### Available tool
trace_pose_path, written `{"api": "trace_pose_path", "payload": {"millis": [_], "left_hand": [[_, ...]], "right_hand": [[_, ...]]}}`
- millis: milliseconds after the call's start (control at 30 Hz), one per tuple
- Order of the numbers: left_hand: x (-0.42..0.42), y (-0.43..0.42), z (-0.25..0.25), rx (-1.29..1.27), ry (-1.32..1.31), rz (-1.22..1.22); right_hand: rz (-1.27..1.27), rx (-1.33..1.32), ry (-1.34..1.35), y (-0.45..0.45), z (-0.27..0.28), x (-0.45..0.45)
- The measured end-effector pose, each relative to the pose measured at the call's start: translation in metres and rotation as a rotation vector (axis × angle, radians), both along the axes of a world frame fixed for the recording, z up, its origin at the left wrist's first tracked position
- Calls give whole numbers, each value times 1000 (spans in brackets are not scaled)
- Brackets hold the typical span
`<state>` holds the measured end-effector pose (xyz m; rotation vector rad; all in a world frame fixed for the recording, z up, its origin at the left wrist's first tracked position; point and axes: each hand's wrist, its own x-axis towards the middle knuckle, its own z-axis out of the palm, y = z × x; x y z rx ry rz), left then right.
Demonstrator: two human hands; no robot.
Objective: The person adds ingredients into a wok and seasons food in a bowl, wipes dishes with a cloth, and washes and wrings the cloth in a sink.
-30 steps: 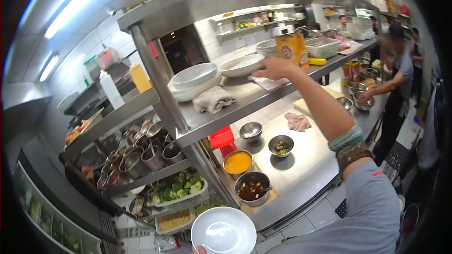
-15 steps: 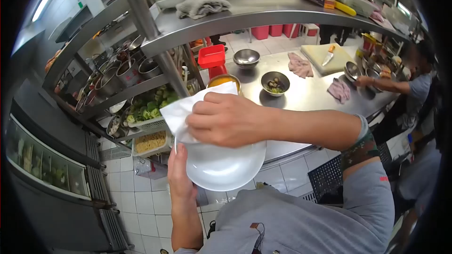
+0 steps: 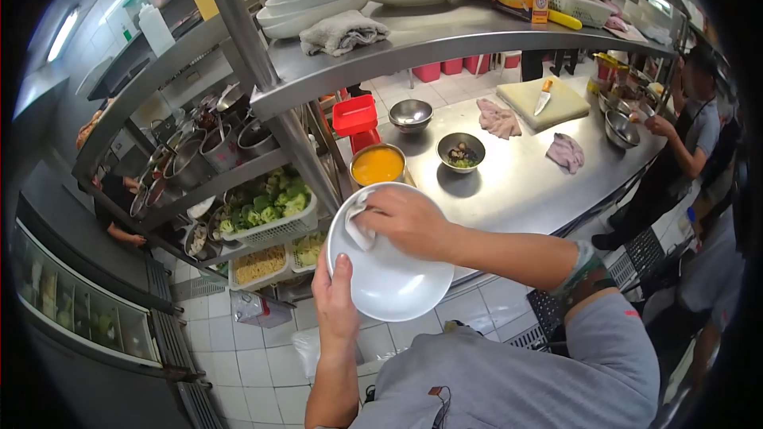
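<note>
A white oval plate (image 3: 405,290) is held up in front of my body, its inner face toward me. My left hand (image 3: 335,302) grips its left edge, with the thumb over the rim and the fingers behind, out of sight. Inside the plate, near its upper left, my right hand (image 3: 405,222) presses a crumpled white paper towel (image 3: 362,232) against the surface; the fingers are closed round it. Just beyond the plate's upper rim stands a metal pot of orange liquid (image 3: 378,165).
On the steel table (image 3: 509,183) are a metal bowl of dark and green pieces (image 3: 461,152), pink cloths (image 3: 565,152) and a cutting board (image 3: 524,103) with a knife (image 3: 544,98). A shelf (image 3: 445,32) holds plates and a folded towel. A broccoli basket (image 3: 274,218) is left. A co-worker (image 3: 691,127) stands right.
My right hand has moved down into the plate, and the paper towel, spread out before, is now bunched up. The plate has tilted, showing its upper rim. The co-worker stands more upright.
</note>
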<state>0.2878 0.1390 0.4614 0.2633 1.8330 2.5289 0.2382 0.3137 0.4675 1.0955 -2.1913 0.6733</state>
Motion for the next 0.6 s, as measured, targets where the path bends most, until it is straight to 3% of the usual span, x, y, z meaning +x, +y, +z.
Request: {"api": "trace_pose_path", "payload": {"millis": [100,267,333,600], "left_hand": [[-4,-8,6,-9,66,54],[-9,-10,9,-63,133,70],[-8,-16,17,-32,99,63],[-15,-16,6,-90,136,62]], "right_hand": [[-307,108,-26,4,3,8],[-275,19,104,-19,-9,0],[-258,143,108,-16,-4,-1],[-231,120,128,-19,-6,3]]}}
